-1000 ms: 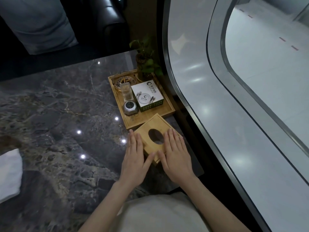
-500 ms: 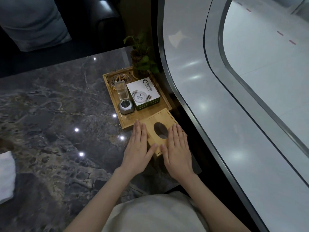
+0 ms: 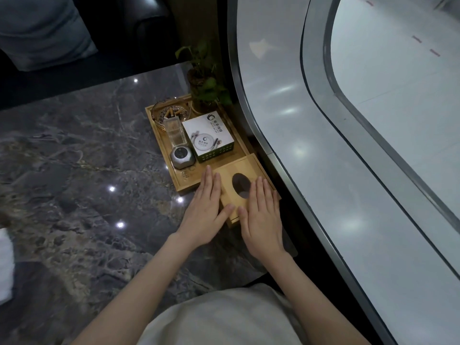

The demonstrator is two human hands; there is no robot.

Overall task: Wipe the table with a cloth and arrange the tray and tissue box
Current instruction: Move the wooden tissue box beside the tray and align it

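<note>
A wooden tissue box (image 3: pixel 239 166) with an oval hole lies on the dark marble table (image 3: pixel 74 170), its far edge against the near end of the wooden tray (image 3: pixel 161 145). My left hand (image 3: pixel 206 212) lies flat along the box's left side, thumb at its near edge. My right hand (image 3: pixel 261 215) rests flat on the box's right top. A white cloth (image 3: pixel 5 265) lies at the far left edge of the table, away from both hands.
The tray holds a glass ashtray (image 3: pixel 171 113) with butts, a clear holder (image 3: pixel 175 131), a grey gadget (image 3: pixel 183 156) and a white box (image 3: pixel 209 135). A potted plant (image 3: pixel 206 80) stands behind it. A curved metal rail (image 3: pixel 273 155) borders the table's right edge.
Both hands have turned and pushed the tissue box from a skewed angle until it sits square against the tray's near end and close to the rail.
</note>
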